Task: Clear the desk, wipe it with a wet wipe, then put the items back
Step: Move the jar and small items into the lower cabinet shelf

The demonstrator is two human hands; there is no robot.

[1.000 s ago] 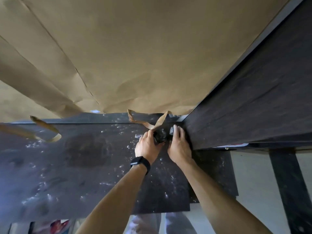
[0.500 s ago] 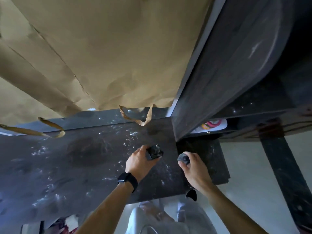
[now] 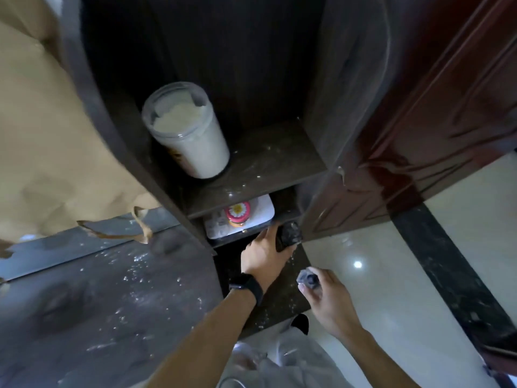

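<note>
Nearest, the right hand [image 3: 326, 296] is closed around a small dark item [image 3: 307, 278] over the desk's near right corner. Just past it the left hand [image 3: 265, 256], black watch [image 3: 247, 287] on the wrist, grips another small dark object [image 3: 289, 236] right at the lower shelf opening. The dusty dark desk [image 3: 106, 298] spreads left. Farther up, a white jar [image 3: 193, 138] stands on the upper shelf [image 3: 265, 166].

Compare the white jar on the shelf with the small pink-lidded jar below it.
The white jar is tall and stands on the upper shelf; the pink-lidded jar is far smaller and sits one shelf down on a white slab. The white jar's top is translucent, the other's pink. Both stand upright.
</note>
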